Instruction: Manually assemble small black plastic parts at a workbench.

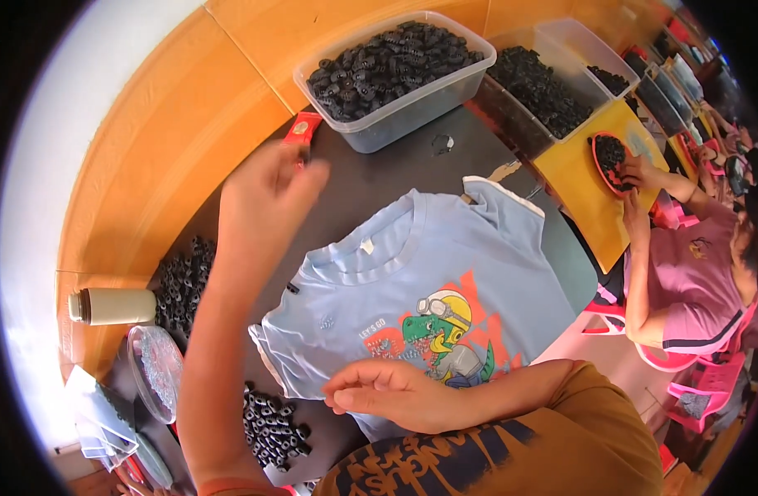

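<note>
My left hand [271, 186] is stretched out beside a red packet [303, 128] on the dark table. Its fingers are smeared by motion, so I cannot tell whether it grips the packet. A light blue T-shirt [494, 264] with a cartoon dinosaur print is spread in front of me. Over its lower part hovers my right hand [395, 397], fingers curled in toward the thumb; anything inside them is hidden. A small black piece [293, 288] lies by the shirt's left shoulder.
A clear tub [379, 132] heaped with small black plastic parts stands at the back. More black parts lie in piles [273, 430] at the left, near a cream bottle [114, 306] and a round clear container [157, 372]. At right, a co-worker [685, 264] handles a red basket [595, 161].
</note>
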A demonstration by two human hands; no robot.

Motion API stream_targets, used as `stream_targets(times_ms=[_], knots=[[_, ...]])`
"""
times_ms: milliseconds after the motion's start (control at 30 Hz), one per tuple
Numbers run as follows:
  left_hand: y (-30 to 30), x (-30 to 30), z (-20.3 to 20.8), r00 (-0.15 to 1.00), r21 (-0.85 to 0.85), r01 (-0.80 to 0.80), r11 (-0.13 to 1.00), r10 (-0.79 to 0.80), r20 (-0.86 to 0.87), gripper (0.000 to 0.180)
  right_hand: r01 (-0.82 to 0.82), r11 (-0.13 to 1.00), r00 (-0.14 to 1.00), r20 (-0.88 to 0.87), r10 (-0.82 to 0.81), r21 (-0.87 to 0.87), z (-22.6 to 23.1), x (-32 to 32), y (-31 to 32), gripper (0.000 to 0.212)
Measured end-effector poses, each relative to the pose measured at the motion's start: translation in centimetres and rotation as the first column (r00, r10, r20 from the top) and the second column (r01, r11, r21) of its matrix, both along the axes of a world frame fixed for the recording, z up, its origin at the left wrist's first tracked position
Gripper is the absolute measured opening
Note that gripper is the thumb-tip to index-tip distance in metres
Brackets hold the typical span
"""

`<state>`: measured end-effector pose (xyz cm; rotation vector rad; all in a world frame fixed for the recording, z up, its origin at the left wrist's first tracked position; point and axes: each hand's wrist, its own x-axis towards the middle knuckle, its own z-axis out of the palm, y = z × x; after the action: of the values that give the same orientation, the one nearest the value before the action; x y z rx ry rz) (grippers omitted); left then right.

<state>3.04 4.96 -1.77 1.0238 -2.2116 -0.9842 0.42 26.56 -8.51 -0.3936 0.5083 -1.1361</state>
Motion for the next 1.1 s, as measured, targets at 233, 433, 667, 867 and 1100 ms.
stream_targets(times_ms=[233,433,667,867,1100], knots=[[-5.4,-8.1,0.1,0.989,-0.135,0.022,0.991,-0.041,-0.142,0.032,-0.02,0.999,1.0,-0.024,0.019,-0.04,-0.3,-0.4,-0.2,0.023],[1.2,-4.8,0.5,0.949,-0.732,0.092,0.675,-0.282,-0.141,0.036,-0.054,0.998,0.998,0.019,0.054,-0.02,0.2,0.1,0.0,0.022],[2.4,-3.9,0.6,0.952,-0.746,0.144,0.651,-0.295,-0.074,0.035,-0.084,0.993,0.996,-0.015,0.083,-0.079,0.0,-0.5,0.4,0.02],[-2.3,-7.4,-0.3,0.974,-0.405,0.046,0.913,-0.131,-0.185,0.027,-0.215,0.976,0.977,-0.012,0.214,-0.045,-0.3,-0.2,0.0,0.021],[-1.6,-10.3,-3.1,0.95,-0.598,-0.063,0.799,-0.136,-0.282,0.034,-0.127,0.982,0.99,-0.046,0.134,0.141,1.2,-1.1,0.5,0.016]])
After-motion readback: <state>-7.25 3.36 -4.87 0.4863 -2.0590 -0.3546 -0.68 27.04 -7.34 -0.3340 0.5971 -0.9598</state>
